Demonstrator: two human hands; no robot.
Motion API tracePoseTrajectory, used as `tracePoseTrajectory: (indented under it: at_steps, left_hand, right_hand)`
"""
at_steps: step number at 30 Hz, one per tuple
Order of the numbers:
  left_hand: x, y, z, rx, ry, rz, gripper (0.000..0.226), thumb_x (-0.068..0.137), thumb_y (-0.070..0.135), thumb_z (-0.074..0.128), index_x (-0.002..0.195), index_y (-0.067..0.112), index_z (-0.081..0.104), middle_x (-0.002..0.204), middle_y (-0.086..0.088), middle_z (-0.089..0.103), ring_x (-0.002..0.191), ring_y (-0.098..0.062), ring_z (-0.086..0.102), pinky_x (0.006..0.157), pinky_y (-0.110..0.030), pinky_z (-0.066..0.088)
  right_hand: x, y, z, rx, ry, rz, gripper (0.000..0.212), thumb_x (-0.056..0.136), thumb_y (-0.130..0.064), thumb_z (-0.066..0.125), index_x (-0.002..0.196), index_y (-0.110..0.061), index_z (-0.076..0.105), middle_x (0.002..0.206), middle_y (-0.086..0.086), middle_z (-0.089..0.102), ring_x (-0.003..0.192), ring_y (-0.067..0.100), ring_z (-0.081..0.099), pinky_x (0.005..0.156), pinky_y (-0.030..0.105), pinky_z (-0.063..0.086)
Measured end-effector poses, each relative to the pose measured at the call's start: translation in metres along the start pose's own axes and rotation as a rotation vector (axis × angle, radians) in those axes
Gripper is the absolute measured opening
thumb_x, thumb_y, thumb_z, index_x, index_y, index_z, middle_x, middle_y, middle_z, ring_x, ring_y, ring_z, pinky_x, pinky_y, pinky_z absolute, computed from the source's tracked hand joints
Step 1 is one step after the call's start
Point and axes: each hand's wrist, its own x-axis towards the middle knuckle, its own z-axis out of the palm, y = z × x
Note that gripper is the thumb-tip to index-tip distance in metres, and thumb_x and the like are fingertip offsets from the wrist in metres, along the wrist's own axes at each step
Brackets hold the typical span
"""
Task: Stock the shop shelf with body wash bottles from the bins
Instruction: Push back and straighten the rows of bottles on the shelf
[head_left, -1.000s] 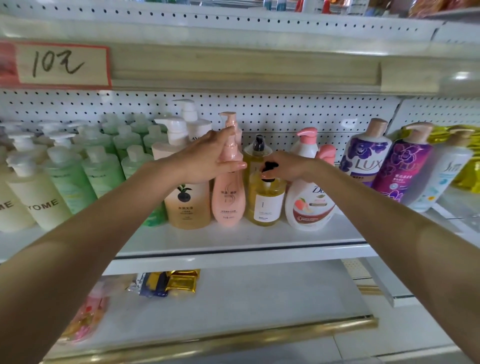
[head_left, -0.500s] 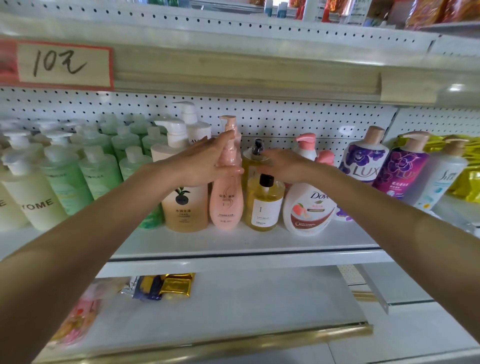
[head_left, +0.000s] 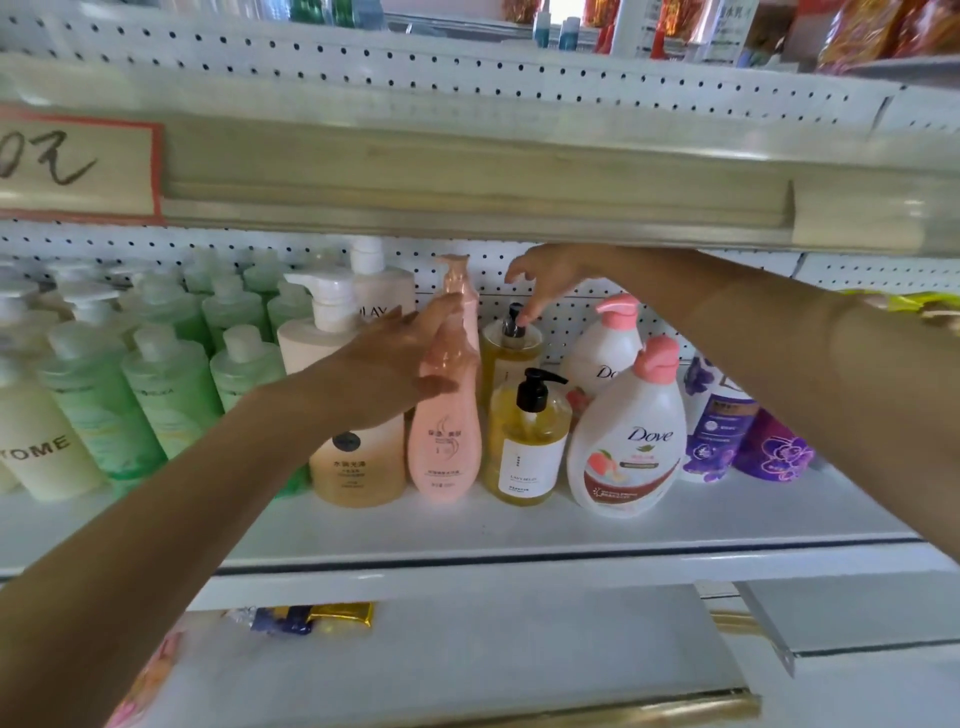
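Body wash bottles stand in rows on the white shelf (head_left: 467, 530). My left hand (head_left: 384, 369) rests against the neck of a tall pink bottle (head_left: 444, 441), fingers straight and thumb across its front. My right hand (head_left: 550, 278) reaches in under the upper shelf with spread fingers pointing down, one fingertip touching the black pump of the rear yellow bottle (head_left: 511, 348). A second yellow bottle with a black pump (head_left: 527, 441) stands free in front of it. A beige pump bottle (head_left: 358, 462) is to the left and a white Dove bottle (head_left: 628, 441) to the right.
Green bottles (head_left: 171, 395) and a cream bottle (head_left: 36, 447) fill the shelf's left side; purple bottles (head_left: 719, 421) stand at the right. The upper shelf's front rail (head_left: 467, 176) hangs low over my right hand. Foil packets (head_left: 317, 616) lie on the lower shelf.
My right hand left the front yellow bottle's pump and moved up and back to the rear yellow bottle's pump. My left hand stayed at the pink bottle. The view moved closer.
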Motion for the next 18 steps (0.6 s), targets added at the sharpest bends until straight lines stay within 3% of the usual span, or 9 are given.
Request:
tracePoseTrajectory:
  at_steps: [3,5,7,12,15,18]
  left_hand:
    - [-0.002,0.004,-0.001,0.018,0.001,-0.011,0.076,0.093,0.028,0.059,0.15,0.03,0.009,0.134,0.001,0.05,0.124,-0.016,0.037,0.105,-0.032,0.029]
    - [-0.002,0.006,-0.003,0.024,-0.008,-0.007,0.075,0.094,0.028,0.056,0.151,0.031,0.007,0.138,0.002,0.047,0.126,-0.014,0.036,0.09,-0.023,0.039]
    - [-0.003,0.008,-0.006,0.012,-0.033,-0.033,0.074,0.096,0.03,0.054,0.151,0.034,0.004,0.138,0.003,0.045,0.126,-0.014,0.036,0.074,-0.021,0.038]
    - [-0.005,0.014,-0.009,0.034,-0.068,-0.077,0.077,0.096,0.034,0.051,0.151,0.035,-0.003,0.14,0.003,0.043,0.138,-0.019,0.028,0.096,-0.038,0.04]
    - [-0.006,0.016,-0.01,0.063,-0.092,-0.085,0.077,0.097,0.035,0.05,0.151,0.035,-0.005,0.14,0.006,0.042,0.139,-0.017,0.028,0.105,-0.038,0.033]
    - [-0.007,0.017,-0.011,0.064,-0.081,-0.08,0.077,0.097,0.035,0.05,0.151,0.036,-0.005,0.142,0.008,0.039,0.137,-0.014,0.03,0.106,-0.035,0.032]
  right_hand:
    - [0.02,0.001,0.007,-0.005,-0.039,-0.005,0.079,0.08,-0.033,0.074,0.145,-0.019,0.031,0.147,0.007,0.034,0.13,0.029,0.041,0.107,0.044,0.04]
    - [0.029,0.005,0.011,0.016,-0.056,-0.026,0.079,0.081,-0.034,0.073,0.146,-0.019,0.031,0.15,0.006,0.031,0.13,0.029,0.04,0.105,0.042,0.042]
    - [0.037,0.009,0.015,0.09,-0.059,-0.035,0.073,0.083,-0.036,0.071,0.144,-0.02,0.035,0.149,0.005,0.032,0.127,0.027,0.043,0.097,0.035,0.049]
    - [0.051,0.018,0.023,0.286,-0.1,0.013,0.07,0.083,-0.045,0.067,0.142,-0.019,0.039,0.147,0.004,0.04,0.126,0.024,0.047,0.092,0.031,0.051]
    - [0.054,0.025,0.026,0.361,-0.127,0.028,0.072,0.084,-0.034,0.069,0.144,-0.014,0.037,0.148,0.006,0.039,0.127,0.023,0.048,0.094,0.03,0.051]
    - [0.059,0.031,0.032,0.371,-0.147,0.019,0.058,0.085,-0.024,0.067,0.138,-0.01,0.047,0.14,0.01,0.049,0.12,0.024,0.054,0.089,0.028,0.052]
